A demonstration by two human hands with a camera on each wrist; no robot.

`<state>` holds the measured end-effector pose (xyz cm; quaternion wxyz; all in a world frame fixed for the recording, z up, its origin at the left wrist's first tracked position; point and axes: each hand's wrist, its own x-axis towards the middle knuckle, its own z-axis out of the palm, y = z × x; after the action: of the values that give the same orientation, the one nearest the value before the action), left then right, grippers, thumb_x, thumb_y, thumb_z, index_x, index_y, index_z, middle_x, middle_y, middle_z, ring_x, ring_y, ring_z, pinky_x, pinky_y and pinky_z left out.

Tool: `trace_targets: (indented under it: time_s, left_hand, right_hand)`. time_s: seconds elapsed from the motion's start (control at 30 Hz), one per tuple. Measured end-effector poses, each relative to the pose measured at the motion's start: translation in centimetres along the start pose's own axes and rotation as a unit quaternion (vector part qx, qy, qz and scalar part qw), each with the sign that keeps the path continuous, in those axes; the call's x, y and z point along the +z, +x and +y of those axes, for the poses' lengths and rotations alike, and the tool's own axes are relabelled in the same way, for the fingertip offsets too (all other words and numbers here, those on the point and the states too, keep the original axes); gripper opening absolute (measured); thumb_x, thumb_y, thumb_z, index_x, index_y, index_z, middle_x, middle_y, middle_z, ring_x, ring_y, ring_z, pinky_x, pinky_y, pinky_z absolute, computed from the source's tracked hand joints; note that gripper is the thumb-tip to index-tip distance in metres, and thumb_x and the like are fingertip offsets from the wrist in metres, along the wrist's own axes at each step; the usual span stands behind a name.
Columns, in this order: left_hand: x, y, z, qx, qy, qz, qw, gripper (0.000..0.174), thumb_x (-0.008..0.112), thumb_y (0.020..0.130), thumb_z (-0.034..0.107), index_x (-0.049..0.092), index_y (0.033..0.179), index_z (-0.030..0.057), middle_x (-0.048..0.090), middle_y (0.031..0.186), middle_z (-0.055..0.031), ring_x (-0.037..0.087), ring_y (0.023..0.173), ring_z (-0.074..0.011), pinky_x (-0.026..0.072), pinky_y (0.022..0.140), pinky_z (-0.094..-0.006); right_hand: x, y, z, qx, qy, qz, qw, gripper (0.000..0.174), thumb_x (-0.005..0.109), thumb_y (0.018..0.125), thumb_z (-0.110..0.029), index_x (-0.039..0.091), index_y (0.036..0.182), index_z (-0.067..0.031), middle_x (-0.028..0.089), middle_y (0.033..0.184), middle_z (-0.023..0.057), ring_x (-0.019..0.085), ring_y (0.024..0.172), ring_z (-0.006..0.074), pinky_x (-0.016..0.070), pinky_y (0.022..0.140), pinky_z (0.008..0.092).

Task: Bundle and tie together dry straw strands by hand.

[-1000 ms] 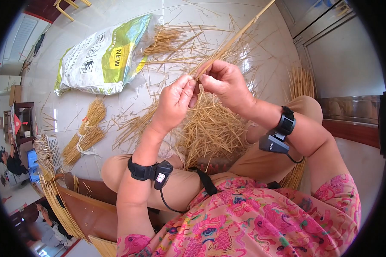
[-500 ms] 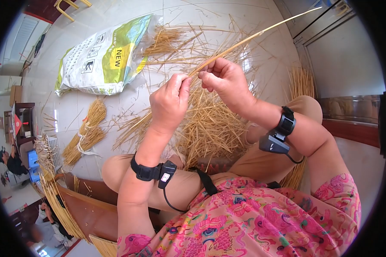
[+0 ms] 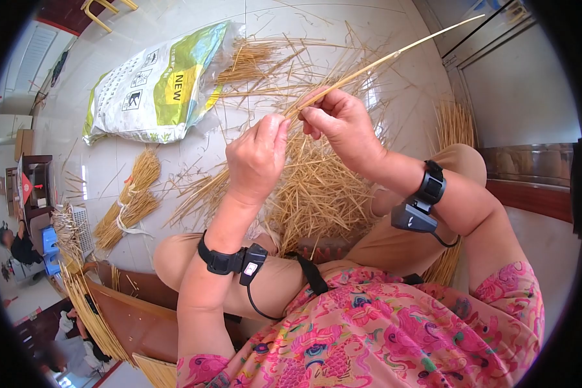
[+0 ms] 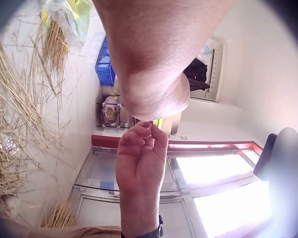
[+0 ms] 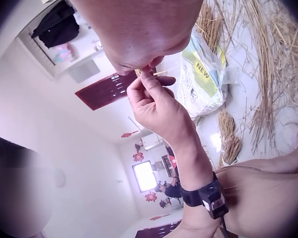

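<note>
A long pale straw stalk (image 3: 394,56) slants from between the two hands up to the right in the head view. The left hand (image 3: 257,155) pinches its lower end between thumb and curled fingers. Close beside it, the right hand (image 3: 344,127) holds the stalk a little higher, between thumb and fingertips. In the left wrist view the right hand (image 4: 141,163) shows its palm side with bent fingers; the right wrist view shows the left hand (image 5: 161,106) with thumb and index finger together. Loose straw (image 3: 323,194) lies heaped on the floor below the hands.
A white and green bag (image 3: 155,90) lies at the upper left, with straw at its mouth. Below it are tied straw bundles (image 3: 136,187). More stalks (image 3: 454,126) stand by the metal door at the right. Brown boards (image 3: 132,317) and a seated person (image 3: 21,246) are at the left.
The stalk has swung from steeply upward to a flatter slant toward the right. The left hand has shifted slightly left, leaving a wider gap between the hands.
</note>
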<state>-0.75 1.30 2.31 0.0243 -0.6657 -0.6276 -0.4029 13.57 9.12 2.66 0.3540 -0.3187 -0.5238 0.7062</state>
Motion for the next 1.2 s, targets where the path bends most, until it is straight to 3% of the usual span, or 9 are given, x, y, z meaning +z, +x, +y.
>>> trace_targets:
  time_s: [0.4, 0.7, 0.8, 0.9, 1.2]
  left_hand:
    - [-0.04, -0.08, 0.01, 0.007, 0.018, -0.007, 1.0, 0.005, 0.062, 0.084, 0.008, 0.057, 0.085, 0.0064, 0.06, 0.065, -0.0095, 0.059, 0.055, -0.0269, 0.0444, 0.048, -0.0347]
    - [-0.28, -0.19, 0.18, -0.074, -0.062, -0.063, 0.993, 0.005, 0.058, 0.088, 0.009, 0.056, 0.088, 0.0046, 0.062, 0.066, -0.0093, 0.062, 0.057, -0.0237, 0.0463, 0.051, -0.0325]
    - [-0.08, -0.18, -0.08, -0.064, -0.039, -0.055, 0.996, 0.006, 0.059, 0.087, 0.013, 0.055, 0.086, 0.0086, 0.06, 0.064, -0.0096, 0.06, 0.054, -0.0278, 0.0441, 0.046, -0.0373]
    - [-0.34, -0.13, 0.13, -0.039, -0.014, -0.049, 0.998, 0.005, 0.058, 0.087, 0.009, 0.056, 0.087, 0.0055, 0.062, 0.065, -0.0095, 0.062, 0.056, -0.0252, 0.0458, 0.049, -0.033]
    - [0.04, -0.33, -0.04, -0.02, 0.005, -0.036, 0.999, 0.007, 0.058, 0.088, 0.015, 0.054, 0.086, 0.0085, 0.061, 0.064, -0.0097, 0.06, 0.054, -0.028, 0.045, 0.046, -0.0372]
  right_hand:
    - [-0.13, 0.13, 0.17, 0.002, 0.015, -0.006, 1.0, 0.013, 0.059, 0.083, -0.008, 0.06, 0.09, 0.0024, 0.061, 0.075, 0.005, 0.058, 0.064, 0.0096, 0.0478, 0.057, 0.0226]
    - [-0.4, 0.23, 0.12, -0.009, -0.006, -0.011, 1.0, 0.012, 0.06, 0.081, -0.008, 0.059, 0.089, 0.0015, 0.06, 0.073, 0.0041, 0.057, 0.064, 0.0087, 0.0478, 0.058, 0.0227]
    - [-0.32, 0.23, -0.08, -0.011, -0.022, -0.017, 1.0, 0.013, 0.06, 0.082, -0.009, 0.059, 0.089, 0.0015, 0.059, 0.073, 0.0038, 0.057, 0.064, 0.0084, 0.0477, 0.058, 0.0223]
    - [-0.22, 0.1, -0.13, -0.005, -0.023, -0.014, 1.0, 0.014, 0.06, 0.082, -0.009, 0.059, 0.09, 0.002, 0.059, 0.074, 0.0039, 0.057, 0.065, 0.0084, 0.0479, 0.058, 0.022]
    - [-0.11, 0.13, -0.06, -0.005, -0.009, -0.017, 1.0, 0.013, 0.058, 0.083, -0.006, 0.058, 0.092, 0.0031, 0.06, 0.074, 0.0052, 0.058, 0.064, 0.0092, 0.0486, 0.058, 0.0219]
